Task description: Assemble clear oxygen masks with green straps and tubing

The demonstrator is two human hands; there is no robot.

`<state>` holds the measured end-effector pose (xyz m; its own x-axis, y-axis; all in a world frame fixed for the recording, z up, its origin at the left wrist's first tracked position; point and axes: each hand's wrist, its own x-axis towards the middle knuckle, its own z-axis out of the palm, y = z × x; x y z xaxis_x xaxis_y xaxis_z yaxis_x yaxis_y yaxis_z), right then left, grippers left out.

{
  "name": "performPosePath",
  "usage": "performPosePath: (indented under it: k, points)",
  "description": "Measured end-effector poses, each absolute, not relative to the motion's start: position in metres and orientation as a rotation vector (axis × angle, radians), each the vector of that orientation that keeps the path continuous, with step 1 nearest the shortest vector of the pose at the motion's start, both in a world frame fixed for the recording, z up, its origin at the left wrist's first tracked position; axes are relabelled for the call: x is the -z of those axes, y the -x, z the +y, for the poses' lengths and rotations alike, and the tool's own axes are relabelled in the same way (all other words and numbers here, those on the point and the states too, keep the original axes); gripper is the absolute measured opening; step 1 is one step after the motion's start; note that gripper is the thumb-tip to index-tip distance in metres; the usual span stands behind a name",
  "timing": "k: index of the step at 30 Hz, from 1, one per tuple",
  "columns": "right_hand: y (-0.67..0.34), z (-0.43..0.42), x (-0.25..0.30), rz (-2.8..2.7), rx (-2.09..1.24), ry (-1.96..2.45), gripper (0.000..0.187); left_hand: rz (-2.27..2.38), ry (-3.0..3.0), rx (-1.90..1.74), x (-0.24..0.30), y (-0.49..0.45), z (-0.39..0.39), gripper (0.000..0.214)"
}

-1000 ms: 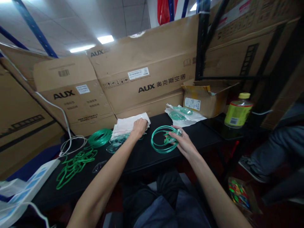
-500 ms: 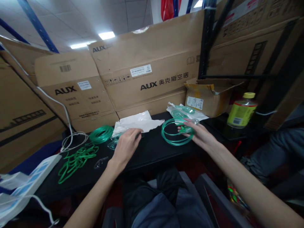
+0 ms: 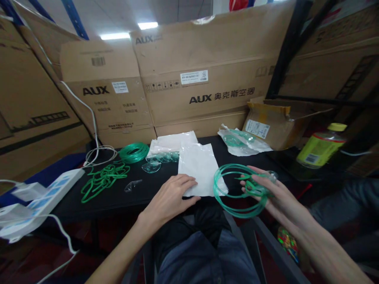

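Observation:
My right hand (image 3: 274,193) is closed round a coil of clear green tubing (image 3: 220,205), bunched with a green elastic strap (image 3: 251,187). A clear plastic piece (image 3: 272,174) sticks out beyond the fingers; its shape is mostly hidden by the hand. The loops hang to the left and overlap the lower right of a white pouch (image 3: 199,163), which lies flat near the table's front edge. On the pouch's lower left edge rests my left hand (image 3: 174,193), fingers stretched out and holding nothing.
Behind the pouch lie more white pouches (image 3: 174,142) and clear-green mask-like pieces (image 3: 151,167). Leftward are coiled green tubing (image 3: 134,152), green straps (image 3: 105,179) and a power strip (image 3: 50,201). At right stand a bottle (image 3: 321,146), an open carton (image 3: 272,128) and a filled pouch (image 3: 242,144).
A white pouch has come forward from the back pile to the table's front, and my left hand now lies flat on it. My right hand has brought the tubing coil nearer and rightward.

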<state>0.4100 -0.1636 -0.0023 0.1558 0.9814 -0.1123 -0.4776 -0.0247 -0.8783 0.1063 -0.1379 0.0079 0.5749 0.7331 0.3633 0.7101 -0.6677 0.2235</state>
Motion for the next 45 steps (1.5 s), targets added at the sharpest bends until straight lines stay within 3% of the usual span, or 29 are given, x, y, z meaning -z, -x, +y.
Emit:
performPosePath:
  k: [16, 23, 32, 40, 45]
  points:
    - [-0.389, -0.189, 0.007, -0.658, -1.423, 1.038, 0.059, 1.135, -2.635, -0.438, -0.016, -0.115, -0.118, 0.019]
    - [-0.388, -0.191, 0.008, -0.644, -1.446, 1.034, 0.061, 1.071, -2.56, -0.491, -0.015, -0.111, -0.112, 0.018]
    - [-0.386, -0.195, 0.003, -0.653, -1.481, 1.009, 0.054, 0.983, -2.721, -0.233, -0.018, -0.105, -0.105, 0.027]
    - [-0.384, -0.195, 0.0, -0.635, -1.477, 1.004, 0.058, 1.013, -2.77, -0.277, -0.016, -0.104, -0.107, 0.03]
    - [-0.384, -0.198, 0.003, -0.646, -1.507, 0.999, 0.058, 1.152, -2.871, -0.353, -0.005, -0.117, -0.116, 0.02]
